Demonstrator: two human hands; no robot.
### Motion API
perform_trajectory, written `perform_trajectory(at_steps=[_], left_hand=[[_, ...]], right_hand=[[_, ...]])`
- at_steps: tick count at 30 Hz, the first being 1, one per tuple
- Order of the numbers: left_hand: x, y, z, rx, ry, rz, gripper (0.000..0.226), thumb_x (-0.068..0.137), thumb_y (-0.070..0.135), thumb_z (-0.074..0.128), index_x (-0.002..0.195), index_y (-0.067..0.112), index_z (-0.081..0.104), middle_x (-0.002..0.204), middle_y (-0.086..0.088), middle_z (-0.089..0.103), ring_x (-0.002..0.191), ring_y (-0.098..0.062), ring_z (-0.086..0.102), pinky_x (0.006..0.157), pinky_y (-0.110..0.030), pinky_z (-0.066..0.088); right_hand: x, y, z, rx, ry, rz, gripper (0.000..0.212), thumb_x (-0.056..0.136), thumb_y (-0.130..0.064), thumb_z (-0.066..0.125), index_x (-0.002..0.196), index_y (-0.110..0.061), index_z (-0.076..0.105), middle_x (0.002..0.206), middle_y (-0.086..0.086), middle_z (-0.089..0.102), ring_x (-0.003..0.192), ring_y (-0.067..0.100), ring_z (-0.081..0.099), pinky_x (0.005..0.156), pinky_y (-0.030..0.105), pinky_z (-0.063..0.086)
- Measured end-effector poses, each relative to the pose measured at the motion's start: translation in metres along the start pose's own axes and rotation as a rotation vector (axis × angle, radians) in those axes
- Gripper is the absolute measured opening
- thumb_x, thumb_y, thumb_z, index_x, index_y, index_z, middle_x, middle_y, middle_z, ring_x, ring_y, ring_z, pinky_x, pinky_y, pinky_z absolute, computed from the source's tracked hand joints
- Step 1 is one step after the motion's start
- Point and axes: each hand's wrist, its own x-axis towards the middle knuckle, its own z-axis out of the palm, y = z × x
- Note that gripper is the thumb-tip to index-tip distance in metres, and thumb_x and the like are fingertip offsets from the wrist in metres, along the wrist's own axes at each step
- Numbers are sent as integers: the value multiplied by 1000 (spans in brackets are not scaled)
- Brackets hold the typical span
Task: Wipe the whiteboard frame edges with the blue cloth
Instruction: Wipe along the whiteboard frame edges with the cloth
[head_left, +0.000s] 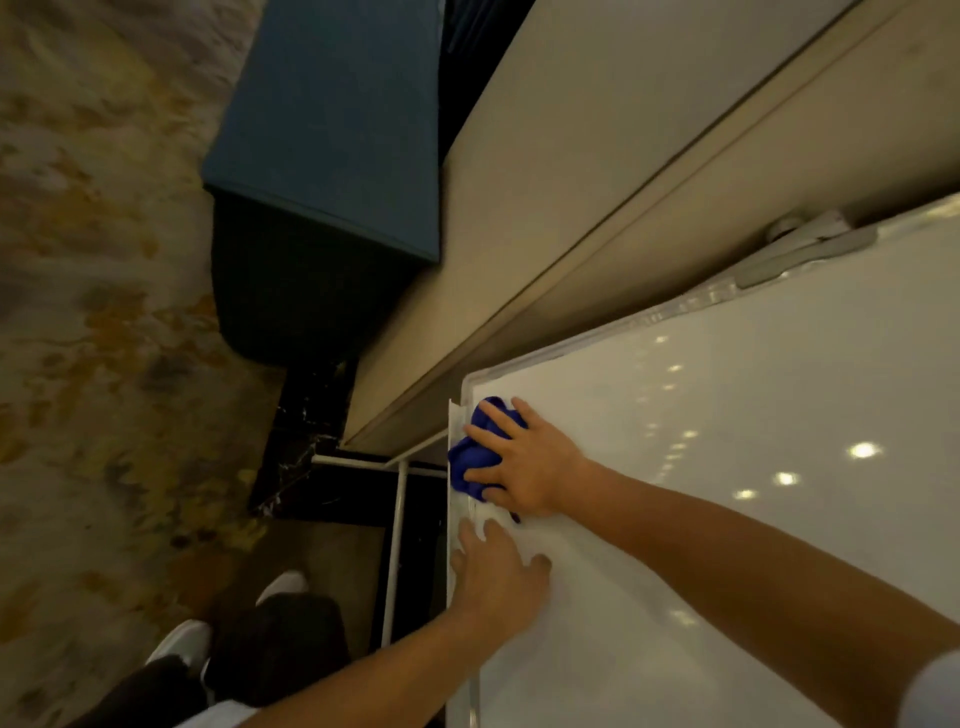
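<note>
The whiteboard (753, 467) fills the right half of the view, its glossy surface reflecting ceiling lights. Its pale metal frame edge (457, 519) runs down the left side of the board. A crumpled blue cloth (470, 460) lies on that edge near the board's lower corner. My right hand (524, 467) presses flat on the cloth with fingers spread over it. My left hand (493, 571) rests just below, fingers apart on the board and frame, holding nothing.
White stand tubes (395, 545) run beside the frame. A dark blue upholstered bench (322, 156) stands against the beige wall (571, 182). A grey clip (805, 249) sits on the board's far edge. Patterned carpet (104, 312) and my white shoes (283, 584) are at the left.
</note>
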Motion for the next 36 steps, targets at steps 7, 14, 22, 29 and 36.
perform_trajectory(at_steps=[7,14,22,29,36], left_hand=[[58,45,-26,119,72,237,78,94,37,47,154,18,1,162,-7,-8,147,-36,-1,122,-47,11],[119,56,-47,194,78,359,85,91,25,51,153,15,-6,162,-7,-2,149,-31,2,123,-43,12],[157,85,-88,309,102,469,78,89,56,52,144,6,27,143,-14,29,129,-31,37,110,-43,39],[193,134,-114,480,-18,664,69,88,52,57,136,5,41,133,-20,51,116,-37,54,93,-50,48],[180,151,-115,478,-252,635,97,68,90,26,128,16,44,123,-8,57,98,-24,60,75,-31,45]], right_hand=[[69,45,-16,111,85,260,61,98,-62,16,152,-37,24,166,10,2,147,45,-14,114,64,-9],[53,87,-21,182,173,434,61,101,-54,23,153,-23,26,160,16,20,148,41,6,119,58,-5],[-72,141,-62,197,236,919,57,100,-54,31,144,-21,45,154,14,37,149,42,12,119,59,10],[-27,102,-61,273,47,779,59,101,-55,24,150,-25,34,159,11,31,150,42,5,120,56,-4],[-75,130,-81,238,72,1110,62,99,-58,22,150,-26,34,161,10,26,150,40,-2,120,57,3]])
